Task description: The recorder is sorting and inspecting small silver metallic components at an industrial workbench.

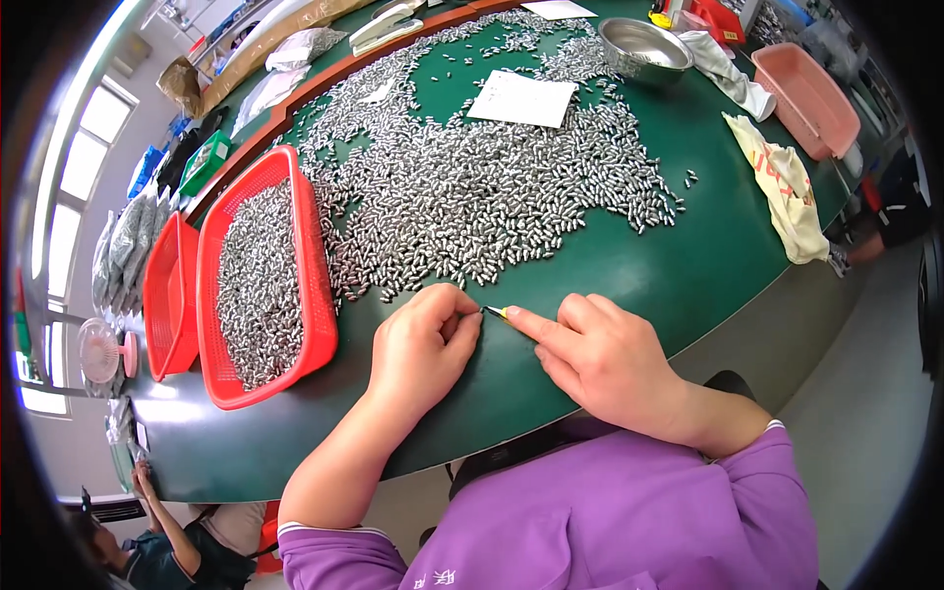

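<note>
My left hand [423, 339] is closed in a pinch near the table's front edge, thumb against forefinger. A tiny dark thing shows at its fingertips, too small to name. From the right, my right hand [605, 359] grips a small slim tool [499, 313] with a yellow body and a dark pointed tip. That tip points at my left fingertips, and I cannot tell whether it touches them. Just beyond both hands spreads a wide heap of small silvery metal pieces [472, 197], oblong in shape. A sheet of white paper [523, 98] lies on the heap.
Left of my hands, a red plastic basket [320, 285] holds many metal pieces, beside another red basket [169, 295]. At the far right are a metal bowl [644, 49], a pink tub [806, 98] and a cream cloth [782, 187]. Another person [167, 551] sits lower left.
</note>
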{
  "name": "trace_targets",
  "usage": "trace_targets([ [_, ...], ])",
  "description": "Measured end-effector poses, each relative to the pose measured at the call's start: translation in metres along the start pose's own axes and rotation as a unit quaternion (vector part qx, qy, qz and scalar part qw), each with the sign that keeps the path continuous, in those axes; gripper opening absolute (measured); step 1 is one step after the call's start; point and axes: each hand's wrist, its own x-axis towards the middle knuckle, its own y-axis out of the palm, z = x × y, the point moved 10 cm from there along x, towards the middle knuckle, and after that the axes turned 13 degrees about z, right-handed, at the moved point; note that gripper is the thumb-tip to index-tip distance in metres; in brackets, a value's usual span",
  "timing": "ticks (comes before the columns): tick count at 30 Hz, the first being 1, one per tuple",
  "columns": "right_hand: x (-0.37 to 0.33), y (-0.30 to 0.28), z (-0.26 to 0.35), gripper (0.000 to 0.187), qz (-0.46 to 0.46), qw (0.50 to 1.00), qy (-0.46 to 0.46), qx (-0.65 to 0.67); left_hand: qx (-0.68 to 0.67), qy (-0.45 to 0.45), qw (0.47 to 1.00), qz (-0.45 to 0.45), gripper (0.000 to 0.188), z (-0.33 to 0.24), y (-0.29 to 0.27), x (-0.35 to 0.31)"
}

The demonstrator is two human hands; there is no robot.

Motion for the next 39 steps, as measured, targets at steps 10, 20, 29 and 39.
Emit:
trace_targets([
  [10,0.0,0.001,-0.003,0.045,0.007,0.999,-0.007,0.036,-0.001,0.001,1.0,-0.017,0.011,-0.001,-0.001,0.0],
  [20,0.003,-0.001,-0.005,0.044,0.012,0.999,0.002,0.045,0.002,0.001,1.0,-0.021,0.012,-0.001,-0.003,0.0],
  [29,0.004,0.002,-0.006,0.043,0.029,0.999,-0.012,0.042,0.004,0.002,1.0,-0.021,0.012,-0.001,0.0,0.0],
  [39,0.014,-0.005,0.0,0.043,0.067,0.996,-0.034,0.048,-0.018,0.02,0.999,-0.036,0.011,-0.004,-0.002,-0.001],
])
